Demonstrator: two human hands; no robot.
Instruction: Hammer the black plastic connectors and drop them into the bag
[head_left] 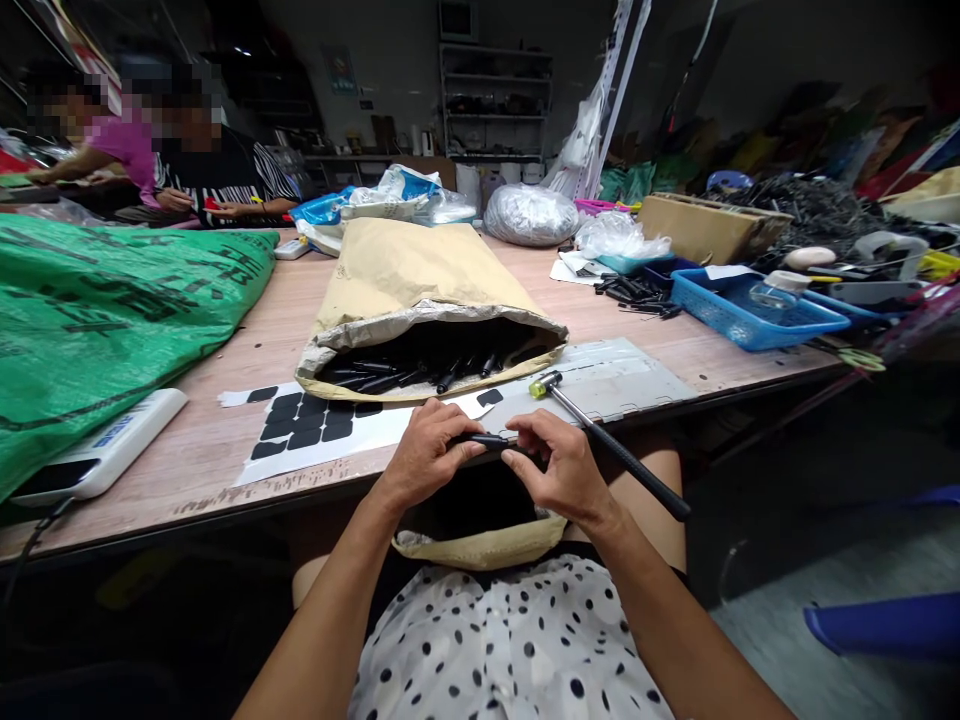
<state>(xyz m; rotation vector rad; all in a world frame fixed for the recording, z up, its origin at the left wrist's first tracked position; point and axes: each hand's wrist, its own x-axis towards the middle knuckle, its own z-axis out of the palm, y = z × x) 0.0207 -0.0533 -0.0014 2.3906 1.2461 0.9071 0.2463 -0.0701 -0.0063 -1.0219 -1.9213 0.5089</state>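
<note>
Between my hands, over the table's front edge, is a short black pen-like tube (pixel 491 441). My left hand (pixel 435 448) pinches its left part between thumb and fingers. My right hand (pixel 561 462) is curled, with thumb and fingertips at the tube's right end. Below them an open tan paper sack (pixel 487 548) sits on my lap, its inside dark. Ahead on the table lies a larger tan paper sack (pixel 431 270), its mouth facing me, with several black tubes (pixel 375 378) inside. A small hammer (pixel 607 440) lies right of my right hand, its handle jutting past the table edge.
A white sheet with black stickers (pixel 300 425) and a grey board (pixel 622 375) lie along the front edge. A green sack (pixel 127 300) and white device (pixel 112 445) are left. Blue basket (pixel 757 310) and loose black pieces (pixel 637 295) are right. Two people (pixel 217 170) sit far left.
</note>
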